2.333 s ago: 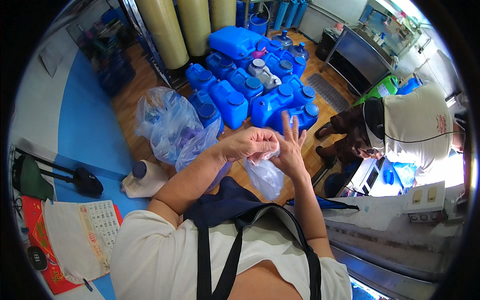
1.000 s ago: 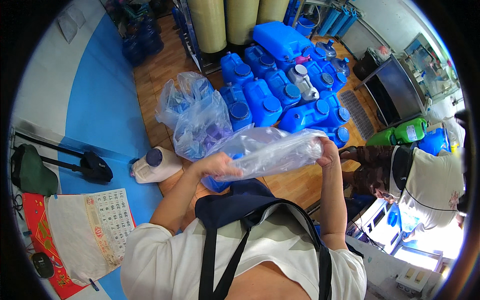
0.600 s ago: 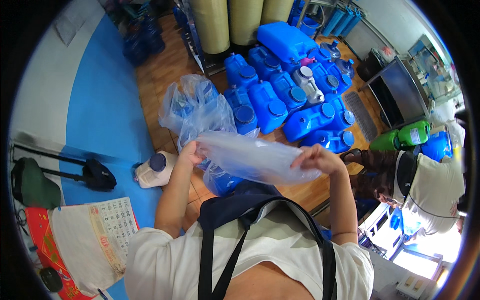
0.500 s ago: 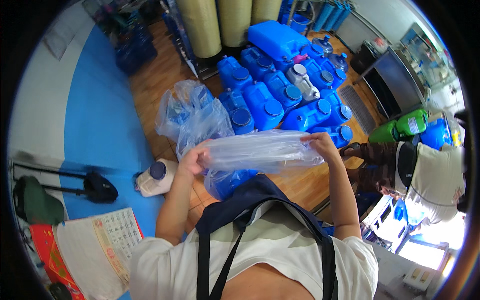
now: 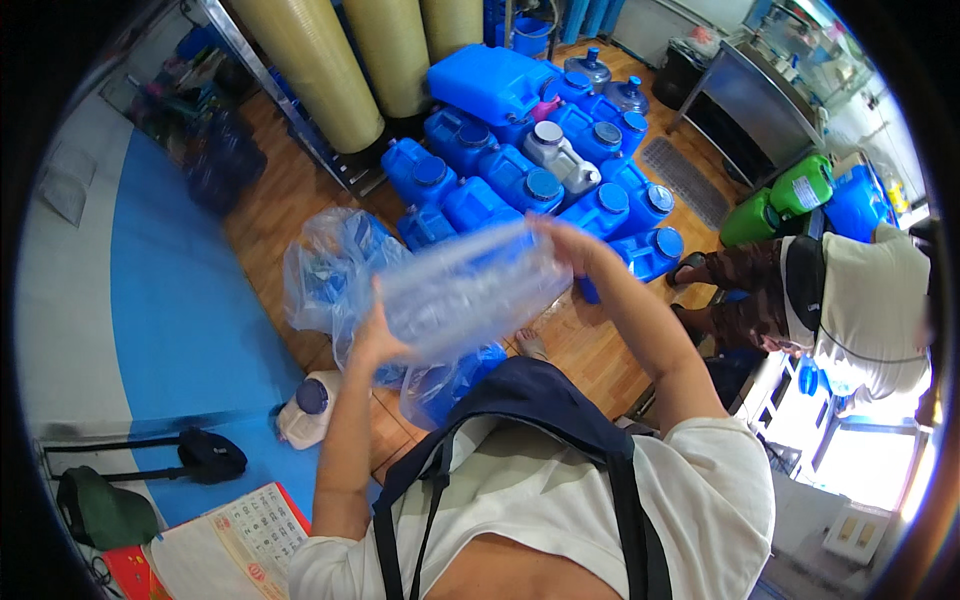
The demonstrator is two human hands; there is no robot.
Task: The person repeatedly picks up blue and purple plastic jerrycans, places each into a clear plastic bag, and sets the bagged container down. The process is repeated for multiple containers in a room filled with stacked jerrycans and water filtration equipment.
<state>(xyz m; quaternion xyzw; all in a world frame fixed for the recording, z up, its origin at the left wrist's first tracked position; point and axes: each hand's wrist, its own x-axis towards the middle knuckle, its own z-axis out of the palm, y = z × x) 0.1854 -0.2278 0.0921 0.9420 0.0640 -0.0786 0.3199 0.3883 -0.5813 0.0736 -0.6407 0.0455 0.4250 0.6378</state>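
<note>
A long clear plastic-wrapped bundle [image 5: 480, 295] spans the space between my two hands, tilted with its right end higher. Motion blurs it, and what lies inside the wrap I cannot make out. My left hand [image 5: 378, 340] holds its left end, thumb pointing up. At the upper right end, my right hand [image 5: 568, 246] grips the bundle, its fingers partly hidden behind the plastic. Just beyond and below are crumpled clear plastic bags [image 5: 345, 265] with blue inside, on the tiled floor. Another bag, over a blue container [image 5: 455, 383], is close to my apron [image 5: 530, 400].
Many blue jugs [image 5: 495, 85] crowd the floor ahead, with a white jug [image 5: 560, 155] among them. Tall tan cylinders [image 5: 310, 75] stand behind. A beige jug [image 5: 305, 410] sits by the left wall. At right, another person [image 5: 870, 300] stands near green jugs [image 5: 800, 187] and a metal sink [image 5: 745, 105].
The bundle has gone from nearly level to tilted, its right end raised and swung left with my right hand. My left hand has moved slightly left and down. The whole view has shifted.
</note>
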